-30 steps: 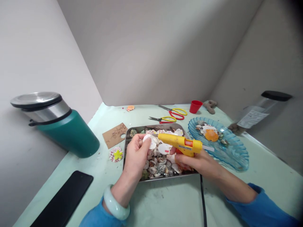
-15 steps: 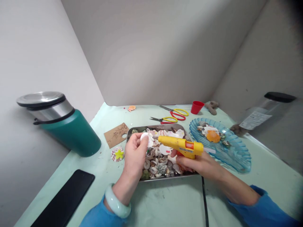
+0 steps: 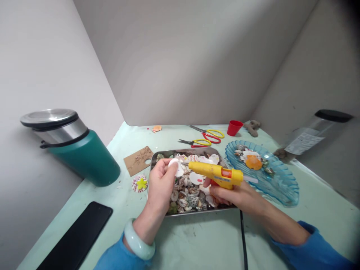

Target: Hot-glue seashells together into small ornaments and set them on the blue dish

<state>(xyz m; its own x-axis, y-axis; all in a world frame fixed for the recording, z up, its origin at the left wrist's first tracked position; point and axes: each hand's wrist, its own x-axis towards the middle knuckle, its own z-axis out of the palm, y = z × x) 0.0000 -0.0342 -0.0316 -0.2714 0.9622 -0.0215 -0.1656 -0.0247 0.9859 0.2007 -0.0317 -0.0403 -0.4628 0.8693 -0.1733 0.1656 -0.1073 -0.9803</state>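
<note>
Pale green table (image 3: pixel 197 240) between grey walls (image 3: pixel 182 56): glue gun met shell over the tray.

Fingers (image 3: pixel 166 169) of the left hand (image 3: pixel 161 185) pinched a white shell (image 3: pixel 177 168) above the steel tray (image 3: pixel 153 165) at the table's middle, seemingly so that drips would fall inside. The right hand (image 3: pixel 239 195) was clamped round the yellow glue gun (image 3: pixel 216 173), nozzle at the shell. A blue dish (image 3: pixel 281 187) lay toward the right edge.

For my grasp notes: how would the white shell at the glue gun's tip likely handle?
The white shell looks small and thin: probably light, stiff, yet brittle under a squeeze. Its smooth curved face may slip in the left hand's pinch. With the glue gun nozzle at it, it could be tacky.
</note>
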